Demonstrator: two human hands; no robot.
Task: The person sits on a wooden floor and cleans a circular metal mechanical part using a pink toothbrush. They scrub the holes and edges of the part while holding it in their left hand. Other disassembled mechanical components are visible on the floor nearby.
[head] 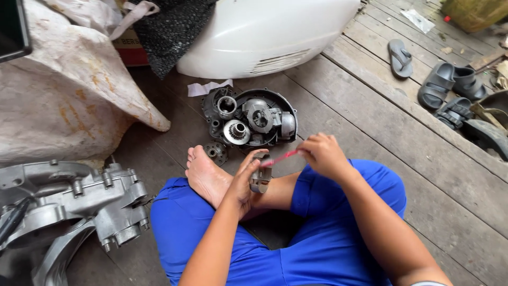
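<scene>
While our left hand (244, 180) curls its fingers around the small metal part (260, 179) above our lap, our right hand (323, 154) pinches a thin red tool (280, 157); the part looks rigid, heavy, possibly greasy, so we grip its sides.

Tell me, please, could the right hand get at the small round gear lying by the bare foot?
Probably yes: the right hand is above the knee, and bare floor separates it from the small round gear, though its fingers hold a red tool.

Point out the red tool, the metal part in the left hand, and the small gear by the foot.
red tool (280, 157), head view, mid-shaft.
metal part (260, 180), head view, its grey body.
small gear (216, 152), head view, its hub.
</scene>
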